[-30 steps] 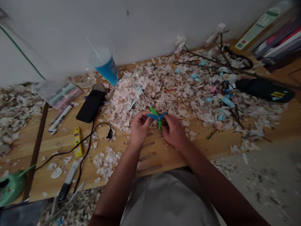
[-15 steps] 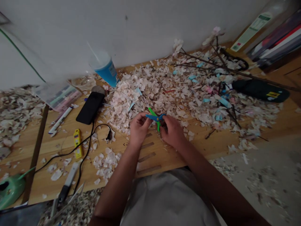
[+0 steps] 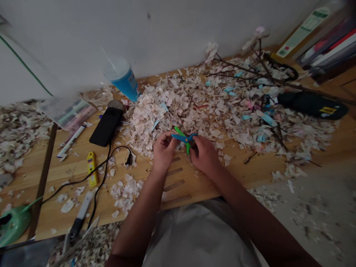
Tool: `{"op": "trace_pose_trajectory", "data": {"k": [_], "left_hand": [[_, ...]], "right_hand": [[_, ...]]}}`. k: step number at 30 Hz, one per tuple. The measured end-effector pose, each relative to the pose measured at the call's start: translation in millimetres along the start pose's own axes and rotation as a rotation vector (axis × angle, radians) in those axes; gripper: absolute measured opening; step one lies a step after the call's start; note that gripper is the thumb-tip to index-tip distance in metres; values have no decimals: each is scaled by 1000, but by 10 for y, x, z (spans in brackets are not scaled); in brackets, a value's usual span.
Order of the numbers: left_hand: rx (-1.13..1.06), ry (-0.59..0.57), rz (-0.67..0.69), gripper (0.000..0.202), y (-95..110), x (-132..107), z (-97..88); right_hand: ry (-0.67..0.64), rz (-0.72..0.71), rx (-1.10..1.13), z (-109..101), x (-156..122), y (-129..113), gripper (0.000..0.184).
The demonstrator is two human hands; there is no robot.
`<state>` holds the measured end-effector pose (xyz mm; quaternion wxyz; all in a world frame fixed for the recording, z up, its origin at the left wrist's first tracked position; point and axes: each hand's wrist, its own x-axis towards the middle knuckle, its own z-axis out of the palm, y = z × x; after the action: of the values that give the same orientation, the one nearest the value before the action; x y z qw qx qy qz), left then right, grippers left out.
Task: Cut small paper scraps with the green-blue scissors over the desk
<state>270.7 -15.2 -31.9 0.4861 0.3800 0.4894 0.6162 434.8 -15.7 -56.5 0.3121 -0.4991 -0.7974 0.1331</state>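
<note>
A pair of small scissors [image 3: 185,139], one half blue and the other bright green, is spread open between my hands just above the table's near side. My right hand [image 3: 205,154] is closed on the handle end, its fingers bent around the blue handle. With thumb and fingertips, my left hand [image 3: 164,150] pinches the tip of the blue blade. The green blade points up and away, free of both hands. Just beyond the scissors lies a heap of pale dried petals [image 3: 155,115] with a few light-blue scraps in it.
To the left are a black phone [image 3: 107,126], a yellow box [image 3: 92,170], a black cable [image 3: 104,178] and a box cutter [image 3: 80,215]. A blue cup with a straw [image 3: 126,83] stands near the wall. Bare branches [image 3: 247,72] and a dark pouch [image 3: 311,105] lie right.
My hands and the scissors keep almost the same pose. The view has shifted very slightly; grip and blade spread look unchanged.
</note>
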Motion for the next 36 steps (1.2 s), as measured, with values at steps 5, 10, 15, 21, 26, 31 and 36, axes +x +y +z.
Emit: {"op": "trace_pose_trajectory", "data": {"k": [5,10,15,21,26,31,36], "left_hand": [[7,-36,-1,25,-17,-1,-21],[25,-36,-1,23,-29,7,-35],[29,-20,-19,23,-21,10,-31],[46,-29,-12,21,-33,12,-28],[59,-38,-15,23,-36,10,-29],[116,-59,-15,21,-1,-7,-22],[140,-77,-14,20,21,-10,-9]], "right_hand": [[-17,3,16,-24,1,-10,32],[0,-1,24,-13,2,-3,31],[1,10,30,0,-3,6,30],[-4,5,29,4,-14,8,36],[6,11,36,1,-2,10,31],[8,-1,31,5,-8,16,34],[17,0,42,4,-12,27,32]]}}
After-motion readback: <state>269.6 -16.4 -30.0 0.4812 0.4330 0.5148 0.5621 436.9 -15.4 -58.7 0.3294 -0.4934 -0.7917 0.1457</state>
